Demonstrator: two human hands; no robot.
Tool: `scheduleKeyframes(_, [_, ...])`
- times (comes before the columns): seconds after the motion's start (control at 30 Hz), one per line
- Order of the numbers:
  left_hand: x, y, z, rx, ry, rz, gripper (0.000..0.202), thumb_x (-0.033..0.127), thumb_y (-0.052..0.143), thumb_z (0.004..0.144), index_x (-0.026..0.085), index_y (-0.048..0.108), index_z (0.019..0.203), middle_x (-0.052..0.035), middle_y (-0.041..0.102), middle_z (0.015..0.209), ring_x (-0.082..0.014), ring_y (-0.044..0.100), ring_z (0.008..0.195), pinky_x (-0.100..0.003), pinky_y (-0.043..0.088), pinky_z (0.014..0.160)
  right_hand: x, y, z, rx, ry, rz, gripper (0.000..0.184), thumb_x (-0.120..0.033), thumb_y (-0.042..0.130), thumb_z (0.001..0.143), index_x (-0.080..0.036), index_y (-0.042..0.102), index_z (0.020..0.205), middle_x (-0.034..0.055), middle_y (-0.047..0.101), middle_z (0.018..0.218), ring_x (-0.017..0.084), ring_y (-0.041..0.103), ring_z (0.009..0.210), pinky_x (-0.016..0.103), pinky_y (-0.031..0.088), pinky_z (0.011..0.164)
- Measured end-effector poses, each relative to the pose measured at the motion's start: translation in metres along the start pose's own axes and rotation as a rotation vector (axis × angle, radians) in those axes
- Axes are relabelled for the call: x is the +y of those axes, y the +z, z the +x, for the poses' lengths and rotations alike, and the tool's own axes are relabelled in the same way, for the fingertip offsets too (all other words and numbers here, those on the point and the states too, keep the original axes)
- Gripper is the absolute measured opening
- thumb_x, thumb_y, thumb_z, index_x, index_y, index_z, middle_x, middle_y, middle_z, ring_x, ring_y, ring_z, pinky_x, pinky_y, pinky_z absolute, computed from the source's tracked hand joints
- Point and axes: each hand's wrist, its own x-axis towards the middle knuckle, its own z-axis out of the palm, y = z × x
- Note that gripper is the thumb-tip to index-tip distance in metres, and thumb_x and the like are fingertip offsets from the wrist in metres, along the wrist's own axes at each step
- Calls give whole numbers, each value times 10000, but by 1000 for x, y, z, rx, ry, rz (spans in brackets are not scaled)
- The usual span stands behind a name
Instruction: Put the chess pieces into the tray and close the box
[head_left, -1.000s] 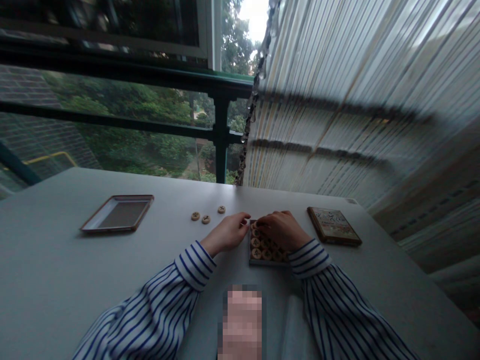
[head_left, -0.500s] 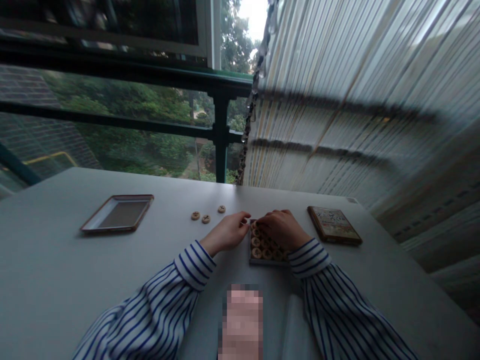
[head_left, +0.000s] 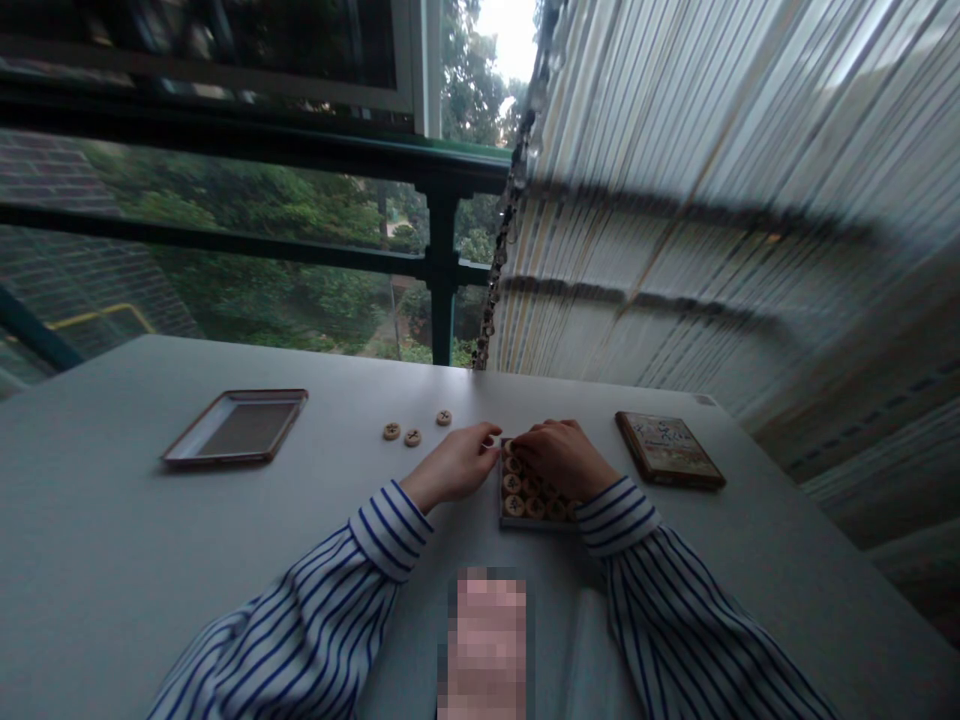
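Note:
A shallow box (head_left: pixel 517 522) packed with round wooden Chinese chess pieces (head_left: pixel 534 507) stands on the white table. My right hand (head_left: pixel 564 458) reaches over it, fingers bent and drawn together at a piece (head_left: pixel 511 449) in the far left corner. The hand and cuff hide the box's right part. Beside the box's left edge is my left hand (head_left: pixel 461 462), its thumb and fingers apart with nothing visible between them. Three loose pieces lie on the table to its left: one piece (head_left: pixel 391 431), another (head_left: pixel 412 437) and a third (head_left: pixel 444 418).
An upturned, shallow box lid (head_left: pixel 251 430) lies at the left of the table (head_left: pixel 112 520). On the right is a flat brown case (head_left: pixel 670 450) with a printed top. A string curtain (head_left: pixel 675 150) hangs beyond the table's right side, next to a green railing (head_left: pixel 442 260).

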Motion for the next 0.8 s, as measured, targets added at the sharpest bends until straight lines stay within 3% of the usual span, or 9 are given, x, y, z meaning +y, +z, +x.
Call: scheduleKeyframes(0.8, [0,0,0,-23,9,75,368,255,415,794,114,535,1113,-99,628,1027,-173,581,935,-241,431,808,-2,1,-1,48,-7,-2,238,-319,411,853,-263,625,940,44,648,945,190,546,906,314,313,756])
